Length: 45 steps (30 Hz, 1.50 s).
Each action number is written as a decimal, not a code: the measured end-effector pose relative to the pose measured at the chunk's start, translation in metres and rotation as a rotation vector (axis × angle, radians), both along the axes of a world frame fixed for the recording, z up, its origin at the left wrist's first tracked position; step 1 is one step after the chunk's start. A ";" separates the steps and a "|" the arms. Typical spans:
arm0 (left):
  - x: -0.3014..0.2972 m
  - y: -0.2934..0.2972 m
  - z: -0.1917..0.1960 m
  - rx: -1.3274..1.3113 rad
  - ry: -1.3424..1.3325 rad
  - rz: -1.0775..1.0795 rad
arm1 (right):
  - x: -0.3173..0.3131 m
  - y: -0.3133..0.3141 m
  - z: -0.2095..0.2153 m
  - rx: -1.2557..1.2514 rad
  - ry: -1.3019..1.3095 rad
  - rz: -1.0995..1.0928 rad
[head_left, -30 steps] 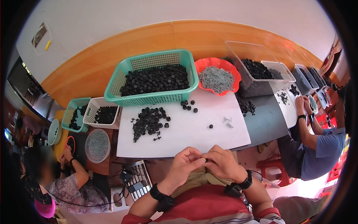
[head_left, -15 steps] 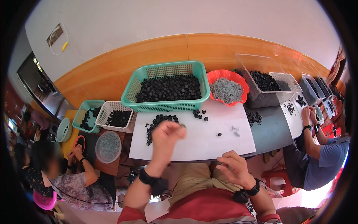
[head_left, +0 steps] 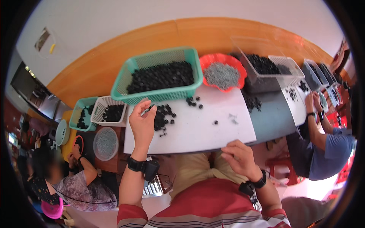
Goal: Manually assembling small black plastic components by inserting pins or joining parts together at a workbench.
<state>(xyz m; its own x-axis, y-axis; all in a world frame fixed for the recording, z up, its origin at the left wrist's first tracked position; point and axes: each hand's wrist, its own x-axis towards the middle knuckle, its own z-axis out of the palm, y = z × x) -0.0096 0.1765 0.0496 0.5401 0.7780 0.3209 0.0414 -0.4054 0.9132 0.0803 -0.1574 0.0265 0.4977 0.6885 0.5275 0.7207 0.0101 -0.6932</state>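
My left hand (head_left: 140, 123) is raised over the left side of the white board (head_left: 186, 138). Its thumb and forefinger are apart, and no object shows between them. Beside it lies a heap of small black round caps (head_left: 161, 117), with smaller black bits around it. My right hand (head_left: 241, 157) hovers at the board's front edge, fingers curled and thumb close to the forefinger; whatever they may hold is too small to make out. A single black cap (head_left: 216, 122) and a few grey slivers (head_left: 233, 118) lie on the board beyond that hand.
Behind the board stand a green basket (head_left: 118, 93) of black caps, a red bowl (head_left: 242, 81) of grey pieces and a clear bin (head_left: 262, 81) of black parts. A white basket (head_left: 98, 121) and a round tub (head_left: 96, 150) are at left. Co-workers sit on both sides.
My left hand has moved left, away from over the black caps, and its thumb and forefinger have parted. My right hand stays near the board's front edge. The whole view has shifted slightly.
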 end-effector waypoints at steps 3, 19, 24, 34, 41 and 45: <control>-0.005 -0.038 -0.015 -0.057 0.032 -0.100 | 0.001 0.001 -0.004 -0.034 -0.013 -0.022; 0.069 -0.121 -0.042 0.481 0.258 -0.500 | -0.002 -0.016 -0.027 -0.054 0.064 -0.136; 0.078 -0.120 -0.044 0.571 0.343 -0.546 | 0.006 -0.020 -0.023 -0.051 0.046 -0.144; 0.064 -0.131 -0.042 0.517 0.322 -0.611 | 0.092 -0.011 -0.018 -0.199 -0.143 -0.317; 0.056 -0.137 -0.046 0.441 0.244 -0.613 | 0.125 0.004 -0.004 -0.506 -0.291 -0.214; 0.053 -0.140 -0.048 0.371 0.218 -0.626 | 0.135 0.007 -0.009 -0.587 -0.299 -0.190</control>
